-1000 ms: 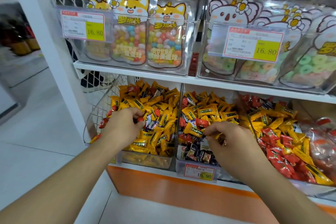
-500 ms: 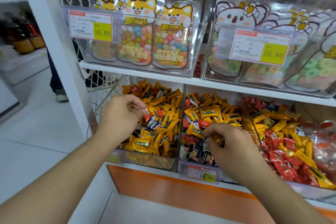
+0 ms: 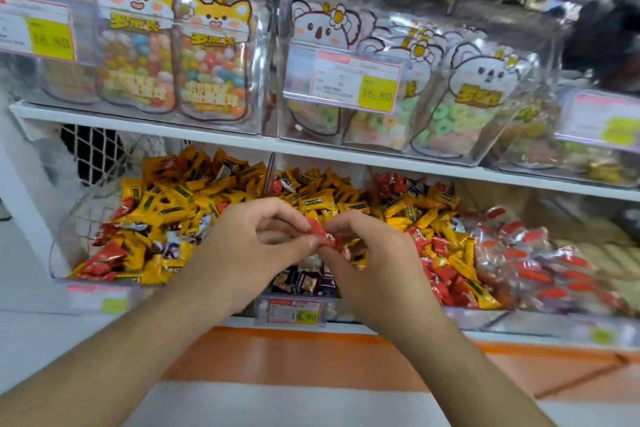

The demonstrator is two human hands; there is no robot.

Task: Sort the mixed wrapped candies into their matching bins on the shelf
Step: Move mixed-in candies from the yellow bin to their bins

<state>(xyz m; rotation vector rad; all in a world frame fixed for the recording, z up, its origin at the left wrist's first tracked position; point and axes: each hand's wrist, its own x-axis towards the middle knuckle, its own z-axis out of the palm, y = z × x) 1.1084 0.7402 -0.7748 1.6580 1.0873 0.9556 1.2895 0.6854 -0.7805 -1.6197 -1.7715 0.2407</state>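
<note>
Red candy point(image 3: 322, 235): pinched between both my hands, held in front of the middle bin point(image 3: 298, 302).
Left hand point(image 3: 252, 253): fingertips clamped on its left end.
Right hand point(image 3: 377, 263): fingertips clamped on its right end.
Shelf point(image 3: 207, 142): bins of mixed yellow and red candies.

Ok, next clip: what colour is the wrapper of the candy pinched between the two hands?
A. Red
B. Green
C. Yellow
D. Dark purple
A. The left hand and the right hand meet in front of the middle bin, and the fingertips of both pinch a single red-wrapped candy between them.
</note>
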